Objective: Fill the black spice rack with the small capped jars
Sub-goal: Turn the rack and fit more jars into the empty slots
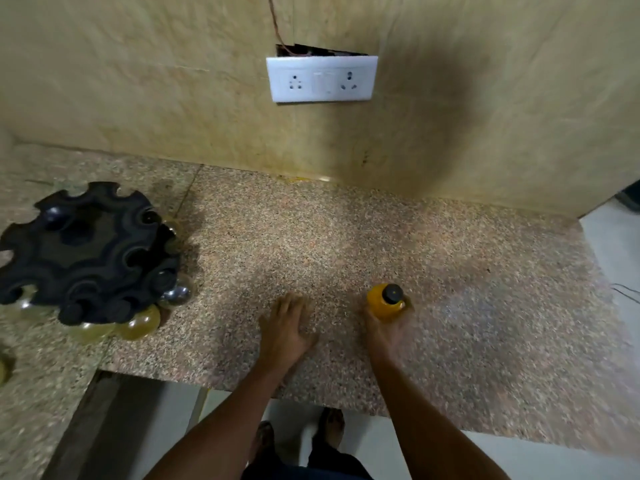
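Gripping 1 orange jar (pixel 385 304) by its body — right hand (pixel 389 329); left hand (pixel 287 327) lies flat, empty, on the counter (pixel 485 306), black rack (pixel 90 251) well apart.

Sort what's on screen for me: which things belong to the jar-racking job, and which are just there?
Job: rack; jars in the rack; yellow jar in right hand; left hand, flat on the counter.

Just there: socket plate; loose wire; yellowish thing at left edge, unclear.

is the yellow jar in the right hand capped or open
Capped. The yellow jar carries a black cap on top, seen from above, with the right hand wrapped around its body.
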